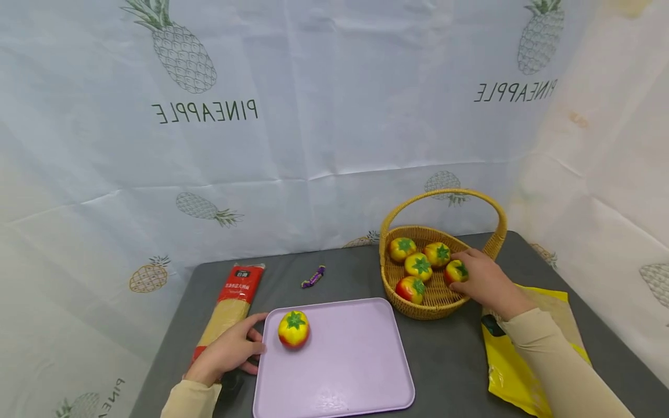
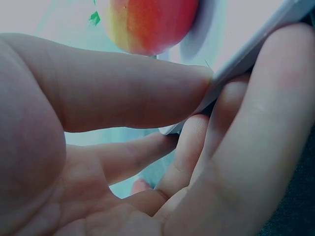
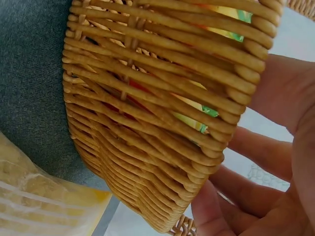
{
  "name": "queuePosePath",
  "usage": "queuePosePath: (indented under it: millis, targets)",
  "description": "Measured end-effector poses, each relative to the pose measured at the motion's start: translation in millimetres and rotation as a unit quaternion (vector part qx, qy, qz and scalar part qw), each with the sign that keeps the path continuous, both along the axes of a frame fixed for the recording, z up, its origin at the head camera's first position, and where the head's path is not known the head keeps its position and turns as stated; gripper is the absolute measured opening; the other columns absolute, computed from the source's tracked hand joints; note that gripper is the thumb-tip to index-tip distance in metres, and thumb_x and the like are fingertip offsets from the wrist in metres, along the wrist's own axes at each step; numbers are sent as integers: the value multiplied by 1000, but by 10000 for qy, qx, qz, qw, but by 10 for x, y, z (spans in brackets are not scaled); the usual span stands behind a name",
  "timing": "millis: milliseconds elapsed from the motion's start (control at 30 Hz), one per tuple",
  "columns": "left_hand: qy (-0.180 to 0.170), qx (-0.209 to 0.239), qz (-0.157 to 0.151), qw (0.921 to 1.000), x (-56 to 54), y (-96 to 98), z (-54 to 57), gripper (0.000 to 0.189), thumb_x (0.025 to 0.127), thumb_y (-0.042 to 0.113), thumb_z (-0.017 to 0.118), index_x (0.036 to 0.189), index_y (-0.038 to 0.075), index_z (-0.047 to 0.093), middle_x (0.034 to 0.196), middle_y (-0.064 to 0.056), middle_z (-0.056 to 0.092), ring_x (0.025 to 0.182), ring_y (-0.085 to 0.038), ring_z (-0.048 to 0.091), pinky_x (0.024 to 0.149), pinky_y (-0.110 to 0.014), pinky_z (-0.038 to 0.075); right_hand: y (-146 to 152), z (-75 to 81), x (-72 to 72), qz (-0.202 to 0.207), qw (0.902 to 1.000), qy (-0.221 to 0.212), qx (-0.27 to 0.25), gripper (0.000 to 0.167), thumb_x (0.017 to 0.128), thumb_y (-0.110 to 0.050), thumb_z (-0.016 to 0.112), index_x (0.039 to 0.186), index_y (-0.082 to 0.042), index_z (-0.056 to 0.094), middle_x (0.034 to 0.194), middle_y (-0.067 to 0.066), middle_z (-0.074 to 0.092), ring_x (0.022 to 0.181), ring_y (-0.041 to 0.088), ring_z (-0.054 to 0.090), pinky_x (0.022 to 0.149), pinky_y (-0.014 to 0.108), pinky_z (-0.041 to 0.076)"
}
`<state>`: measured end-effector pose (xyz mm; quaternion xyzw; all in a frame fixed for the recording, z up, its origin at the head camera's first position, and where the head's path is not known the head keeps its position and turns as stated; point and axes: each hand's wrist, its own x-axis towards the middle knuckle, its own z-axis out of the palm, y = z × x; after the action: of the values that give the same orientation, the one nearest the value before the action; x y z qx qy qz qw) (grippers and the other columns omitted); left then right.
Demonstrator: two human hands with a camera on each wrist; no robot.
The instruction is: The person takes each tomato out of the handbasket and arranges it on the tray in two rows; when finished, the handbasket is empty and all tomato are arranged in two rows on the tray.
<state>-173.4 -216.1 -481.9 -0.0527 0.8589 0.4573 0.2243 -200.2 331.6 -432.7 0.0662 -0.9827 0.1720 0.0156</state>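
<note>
Purple tray (image 1: 340, 360) is pinched by left hand (image 1: 232, 347); rightmost fruit (image 1: 455, 271), pinched by right hand (image 1: 486, 281), could be knocked loose by the basket (image 1: 428, 312).

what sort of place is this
Probably a makeshift filming booth rather than a real kitchen: hanging white pineapple-print cloth surrounds a dark grey table, where a flat lilac rectangular tray and a golden-brown woven basket of round red-and-yellow fruits are set out.
</note>
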Motion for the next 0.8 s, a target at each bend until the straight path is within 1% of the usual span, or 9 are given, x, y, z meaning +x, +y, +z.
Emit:
queuePosePath:
  millis: [167, 367, 667, 800]
  targets:
    - [20, -66, -3, 10000, 9, 11, -5, 71, 94, 3, 76, 160, 12, 49, 103, -14, 57, 77, -25, 68, 64, -41, 68, 18, -26, -31, -29, 9999, 27, 93, 68, 87, -22, 89, 140, 11, 62, 143, 39, 56, 125, 57, 58, 101, 70, 55]
    - [35, -24, 29, 10000, 20, 3, 3, 72, 94, 3, 75, 160, 12, 48, 103, -14, 57, 78, -26, 68, 64, -41, 68, 40, -52, -62, 6, 9998, -3, 192, 68, 85, -18, 88, 139, 14, 62, 137, 41, 59, 122, 57, 60, 98, 69, 56]
    - [50, -91, 62, 9999, 20, 10, 3, 73, 94, 3, 77, 160, 12, 48, 104, -14, 57, 81, -25, 67, 64, -41, 68, 47, -97, -111, -49, 9994, -53, 334, 60, 86, -13, 87, 135, 13, 64, 133, 39, 62, 118, 56, 62, 96, 67, 57]
    - [55, -78, 59, 9999, 16, 8, -9, 73, 94, 4, 77, 160, 13, 49, 104, -14, 57, 81, -25, 67, 64, -41, 68, 48, -102, -100, -101, 9994, -50, 330, 59, 85, -12, 87, 134, 12, 65, 132, 39, 63, 116, 56, 63, 94, 66, 58]
